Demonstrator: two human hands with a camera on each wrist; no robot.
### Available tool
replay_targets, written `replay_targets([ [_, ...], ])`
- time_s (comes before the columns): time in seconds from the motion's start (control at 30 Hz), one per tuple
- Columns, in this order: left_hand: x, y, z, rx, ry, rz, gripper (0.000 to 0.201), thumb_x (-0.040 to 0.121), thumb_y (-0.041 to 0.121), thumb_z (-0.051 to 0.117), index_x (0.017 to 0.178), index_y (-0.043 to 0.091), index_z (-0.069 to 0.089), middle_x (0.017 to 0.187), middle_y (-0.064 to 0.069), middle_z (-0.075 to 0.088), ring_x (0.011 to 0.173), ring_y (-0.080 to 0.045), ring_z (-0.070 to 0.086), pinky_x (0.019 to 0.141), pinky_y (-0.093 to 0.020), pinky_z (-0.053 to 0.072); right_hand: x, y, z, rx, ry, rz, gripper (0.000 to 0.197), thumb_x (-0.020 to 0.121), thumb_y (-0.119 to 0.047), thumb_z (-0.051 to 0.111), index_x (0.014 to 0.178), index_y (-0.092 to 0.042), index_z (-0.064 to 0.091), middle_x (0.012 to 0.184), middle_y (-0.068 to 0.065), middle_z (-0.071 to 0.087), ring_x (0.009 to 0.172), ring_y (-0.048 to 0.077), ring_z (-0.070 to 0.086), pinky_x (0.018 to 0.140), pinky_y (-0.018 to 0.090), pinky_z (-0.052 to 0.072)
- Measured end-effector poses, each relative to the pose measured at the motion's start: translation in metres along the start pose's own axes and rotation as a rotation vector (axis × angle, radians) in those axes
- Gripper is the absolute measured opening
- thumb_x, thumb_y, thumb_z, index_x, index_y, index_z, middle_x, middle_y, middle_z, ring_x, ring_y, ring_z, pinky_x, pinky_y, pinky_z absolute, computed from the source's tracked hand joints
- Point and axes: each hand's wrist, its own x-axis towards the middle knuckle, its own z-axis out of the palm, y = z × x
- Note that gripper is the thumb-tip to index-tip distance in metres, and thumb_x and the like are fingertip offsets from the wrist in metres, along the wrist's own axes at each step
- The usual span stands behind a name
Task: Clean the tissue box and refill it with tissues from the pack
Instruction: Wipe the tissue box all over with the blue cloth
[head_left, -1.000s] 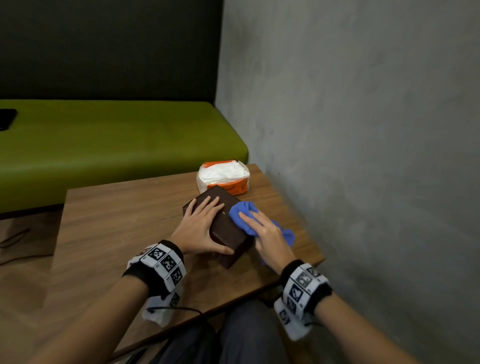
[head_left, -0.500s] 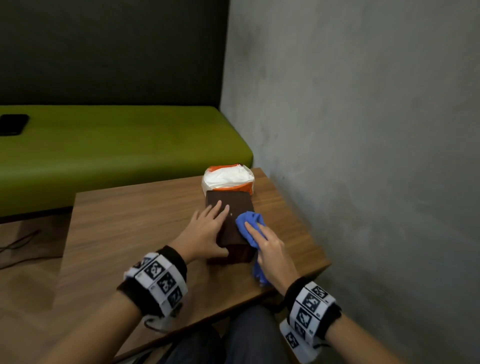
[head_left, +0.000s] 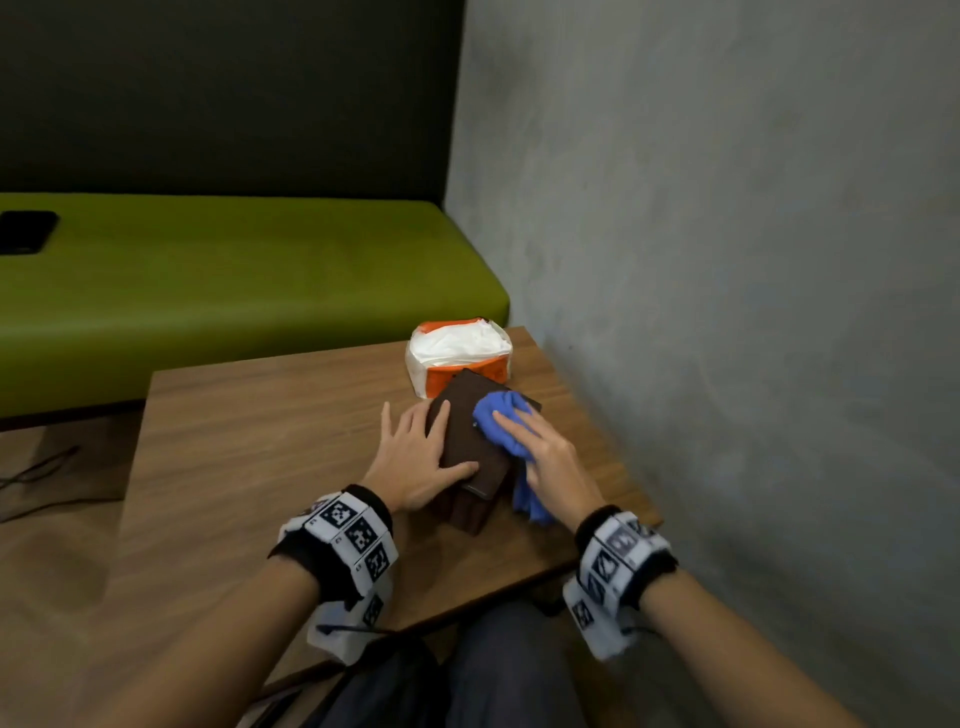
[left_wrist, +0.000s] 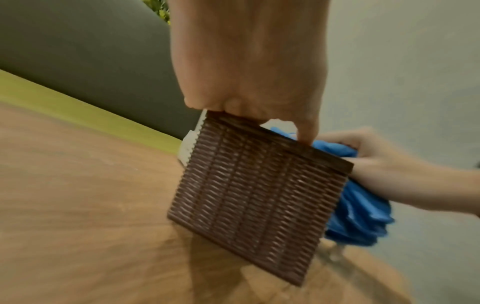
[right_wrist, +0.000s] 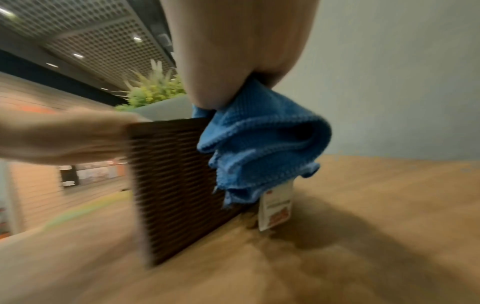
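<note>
left hand (head_left: 415, 457): fingers spread flat on tissue box lid, thumb along near edge
right hand (head_left: 545, 457): presses blue cloth (head_left: 501, 423) onto lid
tissue box (head_left: 470, 447): brown woven, on worktop (head_left: 249, 457)
tissue pack (head_left: 457, 356): touching box's far end

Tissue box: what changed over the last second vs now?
The brown woven tissue box was turned on the wooden table: its far end swung from left towards the orange-and-white tissue pack, then right. The right hand slid the blue cloth farther along the top. Unchanged: the left hand steadying the box, pack unopened in place.
</note>
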Motion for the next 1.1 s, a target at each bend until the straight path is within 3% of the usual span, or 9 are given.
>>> replay_targets([
  [0.1, 0.001, -0.001, -0.002, 0.026, -0.021, 0.004, 0.149, 0.025, 0.096, -0.017, 0.149, 0.016, 0.004, 0.156, -0.009, 0.013, 0.144, -0.025, 0.014, 0.114, -0.059, -0.004, 0.014, 0.001, 0.000, 0.007, 0.014, 0.099, 0.064, 0.079, 0.016, 0.042, 0.136, -0.014, 0.047, 0.145, 0.012, 0.041, 0.138, 0.028, 0.034, 0.113, 0.031, 0.025],
  [0.2, -0.002, -0.003, -0.009, 0.056, -0.039, -0.027, 0.149, 0.020, 0.100, -0.005, 0.149, 0.024, 0.001, 0.157, -0.007, 0.012, 0.143, -0.027, 0.015, 0.110, -0.068, 0.002, -0.014, -0.014, 0.005, -0.033, -0.053, -0.052, 0.069, 0.078, 0.018, 0.047, 0.138, -0.015, 0.043, 0.143, 0.013, 0.045, 0.136, 0.029, 0.037, 0.113, 0.031, 0.026],
  [0.37, -0.012, 0.013, -0.019, -0.080, -0.112, -0.148, 0.110, 0.066, 0.072, 0.057, 0.148, 0.030, -0.002, 0.157, -0.015, -0.007, 0.144, -0.036, 0.000, 0.109, -0.069, 0.004, -0.028, -0.001, 0.002, -0.078, -0.045, -0.092, 0.068, 0.076, 0.018, 0.051, 0.136, -0.012, 0.045, 0.136, 0.018, 0.051, 0.131, 0.034, 0.043, 0.110, 0.039, 0.033],
  [0.5, -0.018, 0.024, -0.007, -0.152, -0.129, -0.189, 0.129, 0.056, 0.071, 0.068, 0.147, 0.025, -0.012, 0.153, -0.021, -0.021, 0.143, -0.040, -0.011, 0.106, -0.071, 0.008, -0.028, -0.021, 0.017, -0.032, 0.000, -0.001, 0.067, 0.077, 0.016, 0.050, 0.138, -0.013, 0.042, 0.140, 0.019, 0.046, 0.135, 0.034, 0.038, 0.110, 0.044, 0.035],
  [0.6, -0.016, 0.021, -0.001, -0.178, -0.055, -0.163, 0.128, 0.057, 0.056, 0.077, 0.148, 0.023, -0.008, 0.153, -0.023, -0.007, 0.141, -0.042, -0.001, 0.105, -0.066, 0.028, -0.039, -0.018, 0.020, -0.044, 0.029, -0.128, 0.073, 0.066, 0.019, 0.060, 0.132, -0.011, 0.050, 0.129, 0.020, 0.057, 0.123, 0.038, 0.052, 0.099, 0.047, 0.041],
  [0.8, -0.011, 0.014, -0.007, -0.489, -0.049, -0.195, 0.127, 0.038, 0.063, 0.064, 0.148, 0.028, 0.012, 0.148, -0.023, 0.016, 0.136, -0.039, 0.012, 0.111, -0.048, 0.025, 0.008, 0.002, -0.001, 0.114, 0.255, 0.142, 0.070, 0.072, 0.017, 0.038, 0.135, -0.012, 0.048, 0.143, 0.017, 0.043, 0.136, 0.033, 0.037, 0.110, 0.023, 0.022],
  [0.9, -0.001, 0.011, -0.010, -0.634, 0.044, -0.183, 0.117, 0.032, 0.068, 0.053, 0.141, 0.029, 0.035, 0.139, -0.014, 0.043, 0.130, -0.034, 0.032, 0.109, -0.040, 0.025, -0.005, -0.036, 0.004, 0.154, 0.242, -0.050, 0.069, 0.071, 0.013, 0.036, 0.135, -0.011, 0.047, 0.142, 0.015, 0.043, 0.137, 0.025, 0.028, 0.112, 0.011, 0.013],
  [1.0, -0.001, 0.004, -0.012, -0.608, 0.064, -0.108, 0.110, 0.035, 0.067, 0.053, 0.138, 0.031, 0.039, 0.139, -0.012, 0.044, 0.131, -0.032, 0.028, 0.107, -0.037, 0.021, -0.023, -0.030, 0.006, 0.075, 0.217, -0.230, 0.065, 0.075, 0.007, 0.035, 0.137, -0.015, 0.042, 0.140, 0.010, 0.042, 0.135, 0.022, 0.029, 0.116, 0.017, 0.016],
  [1.1, -0.014, 0.005, -0.007, -0.667, 0.023, -0.084, 0.112, 0.033, 0.062, 0.056, 0.140, 0.038, 0.033, 0.140, -0.014, 0.034, 0.132, -0.032, 0.025, 0.110, -0.039, 0.024, 0.001, 0.007, -0.011, 0.109, 0.374, 0.024, 0.068, 0.069, 0.010, 0.037, 0.131, -0.013, 0.051, 0.136, 0.018, 0.050, 0.129, 0.032, 0.043, 0.110, 0.024, 0.024],
])
